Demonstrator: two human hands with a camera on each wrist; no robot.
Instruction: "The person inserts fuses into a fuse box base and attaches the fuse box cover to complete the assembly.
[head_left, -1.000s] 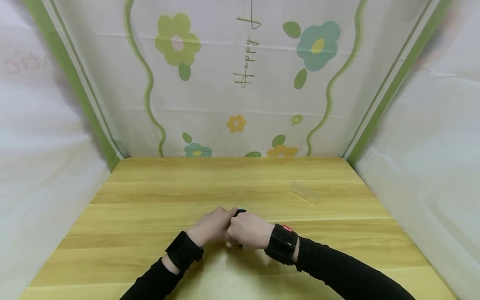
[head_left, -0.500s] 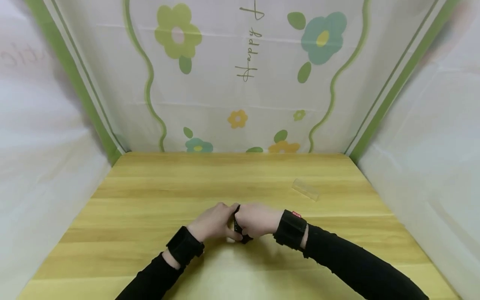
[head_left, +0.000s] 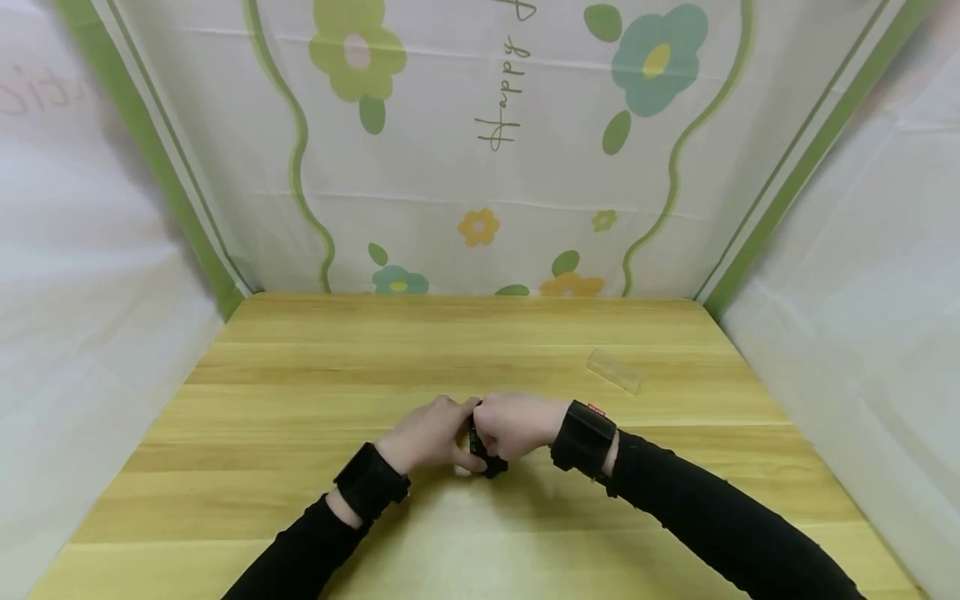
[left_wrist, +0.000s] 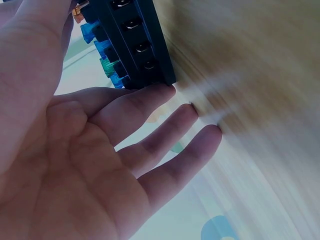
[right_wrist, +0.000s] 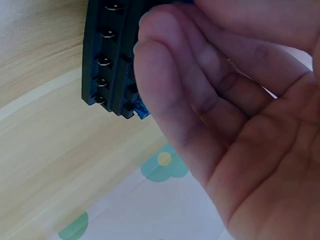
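Note:
A black fuse block (head_left: 492,463) stands between the two hands near the middle of the table. One side has a row of metal contacts; translucent blue, green and orange blade fuses (left_wrist: 108,67) line the other in the left wrist view. My left hand (head_left: 429,437) holds the block by its ends, thumb and index finger at it, the other fingers spread alongside. Curled fingers of my right hand (head_left: 517,423) lie against the fuse side, where a blue fuse (right_wrist: 141,110) shows below the fingertips. I cannot tell whether they pinch a single fuse.
A clear plastic cover (head_left: 614,372) lies on the wooden table (head_left: 337,367), behind and right of the hands. White cloth walls with a flower print (head_left: 420,167) enclose the back and both sides of the table.
Over the second, the right hand has shifted right and more of the black block has come into sight between the hands. The head view has tilted slightly downward. The clear cover stays put.

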